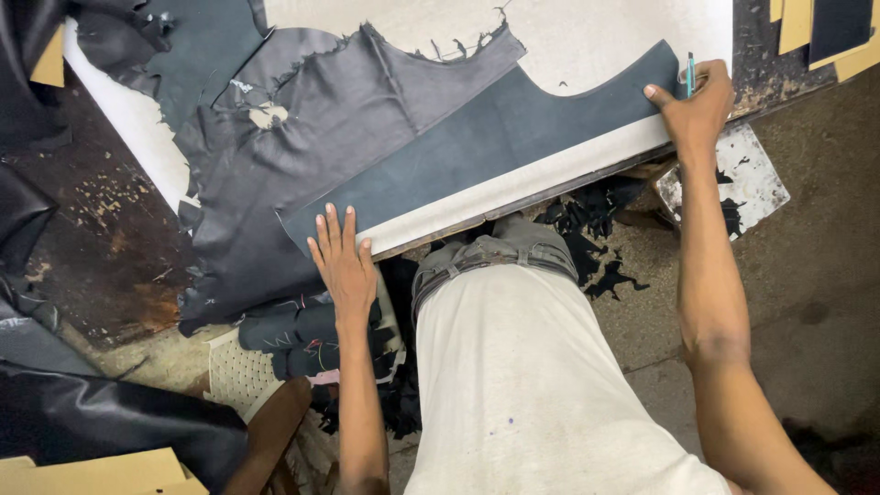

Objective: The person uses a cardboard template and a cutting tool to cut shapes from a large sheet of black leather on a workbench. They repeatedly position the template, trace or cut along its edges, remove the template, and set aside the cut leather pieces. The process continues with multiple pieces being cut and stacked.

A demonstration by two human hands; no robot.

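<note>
Both hands (341, 261) (697, 110) flat on dark pattern piece (495, 147) — right holds pen (690, 73).

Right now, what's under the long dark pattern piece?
The dark pattern piece lies on grey leather and the white board. Left hand presses one end, right hand the other. Anything beneath is covered.

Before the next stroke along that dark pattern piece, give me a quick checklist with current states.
1. Left hand flat on the near end of the dark pattern piece: ok.
2. Right hand on the far end, holding the blue pen: ok.
3. Pattern piece lying flat on the grey leather: ok on the left part; the right part lies on the white board.
4. Pen tip touching the surface: cannot tell, hidden by the fingers.
5. Frayed leather edge clear of the pattern outline: ok.
</note>
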